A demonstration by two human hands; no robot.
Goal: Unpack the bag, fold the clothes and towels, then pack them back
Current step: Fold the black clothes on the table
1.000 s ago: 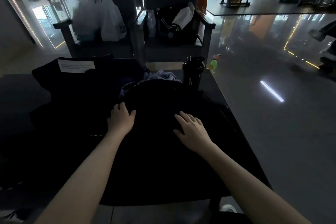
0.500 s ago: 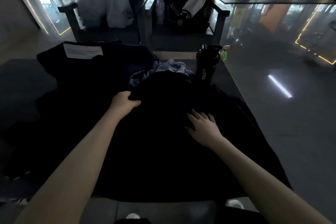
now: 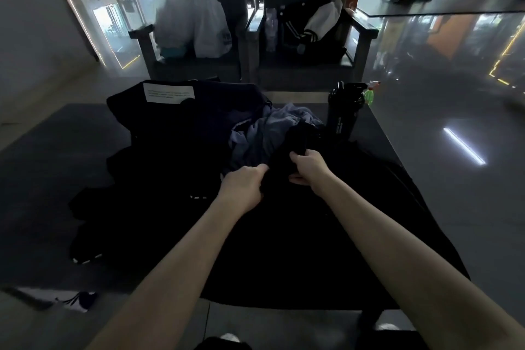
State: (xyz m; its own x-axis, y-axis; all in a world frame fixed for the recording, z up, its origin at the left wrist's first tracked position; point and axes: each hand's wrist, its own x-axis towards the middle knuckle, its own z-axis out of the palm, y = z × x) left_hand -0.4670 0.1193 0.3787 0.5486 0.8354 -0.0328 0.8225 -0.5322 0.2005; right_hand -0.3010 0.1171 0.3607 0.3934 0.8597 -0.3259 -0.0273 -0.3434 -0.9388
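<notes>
Spreading across most of the view, a dark bench (image 3: pixel 56 150) carries the clothes. Beyond its far edge stand two armchairs: the left armchair (image 3: pixel 142 34) holds white plastic bags (image 3: pixel 193 17), and the right armchair (image 3: pixel 365 34) holds a black jacket (image 3: pixel 306 28) with white stripes. A black garment (image 3: pixel 298 236) covers the near right part of the bench and drapes over its near edge. A dark navy garment (image 3: pixel 184 128) with a white label (image 3: pixel 168 94) lies at the far left. Between the two sits a crumpled blue-grey cloth (image 3: pixel 270 128). A black shaker bottle (image 3: pixel 343 111) stands upright at the far right corner, just beside that cloth. The left grip (image 3: pixel 244 185) is clenched on the black garment's far edge, next to the blue-grey cloth. The right grip (image 3: pixel 309 167), close beside it, grasps a bunched fold of the same garment. A small green bottle (image 3: pixel 369 95) shows behind the shaker.
</notes>
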